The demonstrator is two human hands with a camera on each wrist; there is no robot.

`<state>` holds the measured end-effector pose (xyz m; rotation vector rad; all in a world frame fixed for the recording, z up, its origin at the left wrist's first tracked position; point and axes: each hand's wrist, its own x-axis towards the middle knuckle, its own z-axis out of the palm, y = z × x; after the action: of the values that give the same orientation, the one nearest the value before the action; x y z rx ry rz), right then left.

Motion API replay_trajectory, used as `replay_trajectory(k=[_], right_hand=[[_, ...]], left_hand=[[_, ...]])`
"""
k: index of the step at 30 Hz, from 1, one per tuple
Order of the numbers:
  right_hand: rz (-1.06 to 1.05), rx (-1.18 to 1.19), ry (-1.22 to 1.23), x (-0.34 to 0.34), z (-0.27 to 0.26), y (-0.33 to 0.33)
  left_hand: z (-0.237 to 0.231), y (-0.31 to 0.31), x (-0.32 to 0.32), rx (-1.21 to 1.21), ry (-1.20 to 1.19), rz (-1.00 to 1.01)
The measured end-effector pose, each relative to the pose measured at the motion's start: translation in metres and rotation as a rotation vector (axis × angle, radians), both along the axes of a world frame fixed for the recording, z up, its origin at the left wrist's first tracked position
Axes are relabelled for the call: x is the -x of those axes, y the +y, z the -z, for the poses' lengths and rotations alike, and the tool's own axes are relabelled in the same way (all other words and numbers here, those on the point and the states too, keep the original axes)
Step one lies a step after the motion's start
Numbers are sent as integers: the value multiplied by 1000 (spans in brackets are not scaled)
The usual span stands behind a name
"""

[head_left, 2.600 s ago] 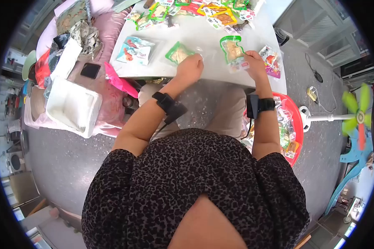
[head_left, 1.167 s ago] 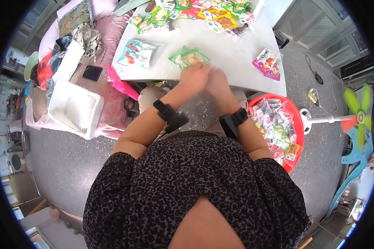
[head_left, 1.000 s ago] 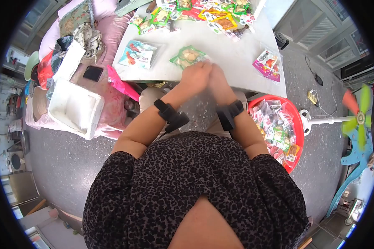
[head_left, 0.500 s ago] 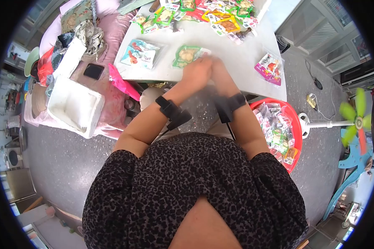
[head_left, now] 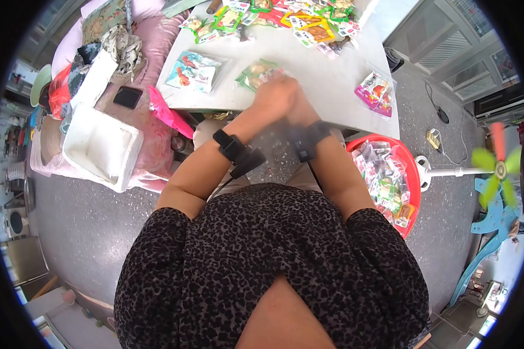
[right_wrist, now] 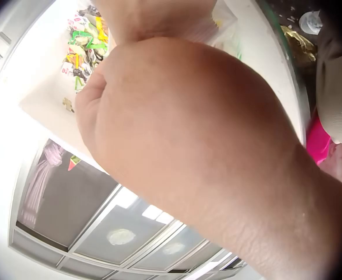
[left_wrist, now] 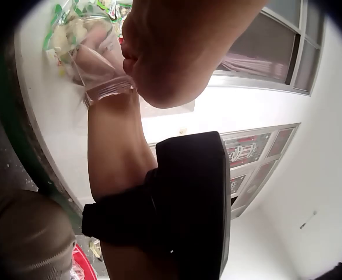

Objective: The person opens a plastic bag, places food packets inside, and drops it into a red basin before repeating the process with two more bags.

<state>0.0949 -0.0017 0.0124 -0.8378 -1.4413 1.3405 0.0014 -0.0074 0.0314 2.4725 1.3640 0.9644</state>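
Observation:
My left hand [head_left: 275, 98] pinches the mouth edge of a clear plastic bag [left_wrist: 109, 88] near the table's front edge. Pale food in green-edged packs [head_left: 254, 74] shows beyond the knuckles, through the plastic. Close against the left hand, my right hand [head_left: 300, 106] is mostly covered by it in the head view. The left wrist view shows the right hand's fingers [left_wrist: 95, 58] through the clear film, reaching toward the packs; I cannot tell whether they grip one. In the right wrist view, the back of the right hand [right_wrist: 153, 99] hides its fingertips.
A blue-and-white bag [head_left: 193, 72] lies left on the white table [head_left: 326, 87], a pink-purple pack [head_left: 375, 93] right. Several colourful packs [head_left: 311, 26] are heaped at the back. A red basin [head_left: 412, 180] of packs stands below right; a white foam box [head_left: 102, 148] sits left.
The right hand has brought a green-edged pack from the right over to the left hand and the bag. Since then both hands have stayed together, with the right one moving slightly.

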Motion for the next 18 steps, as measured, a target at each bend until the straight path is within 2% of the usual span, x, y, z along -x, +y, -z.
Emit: replay_trajectory(k=[5,8,9,11,13,16,18], right_hand=[[-88,-86,-17,-9,-9,-5],[-116,61,65,-34,28,3],[-73,176,144,-46,57,12],[24,364,265,-55,61,10],[126,521,349,-59,23,-13],[166,583,423,-65,10,-18],[183,598,380,-66,10,-18]], left_hand=[[3,-7,10,1,-85,-23],[14,-20,11,-37,-41,-21],[18,-23,11,-131,-45,-35],[27,-27,11,-326,-51,-55],[21,-37,12,-336,-40,-6],[25,-39,11,-429,30,3],[35,-34,13,-487,65,-20]])
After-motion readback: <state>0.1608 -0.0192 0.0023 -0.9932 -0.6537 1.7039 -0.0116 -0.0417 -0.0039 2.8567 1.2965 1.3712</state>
